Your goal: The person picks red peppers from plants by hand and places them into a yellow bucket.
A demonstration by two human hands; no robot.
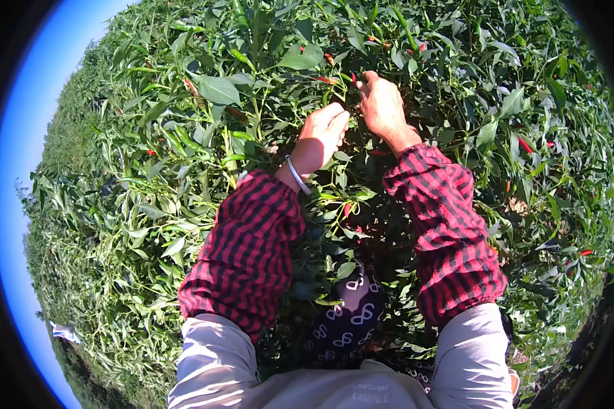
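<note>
a small red chili (353,78) hangs in the green leaves, right at the fingertips of the right hand (382,108). that hand is curled, with finger and thumb pinched near the chili's stem, though leaves hide the grip, so i cannot tell if it has it. the chili looks light, smooth and a bit bendy, with thin skin, so it is best held at the stem. the left hand (324,135) is closed in a loose fist just beside it; what is inside i cannot tell. more red chilies (525,145) dot the chili plants (184,136) all around.
</note>
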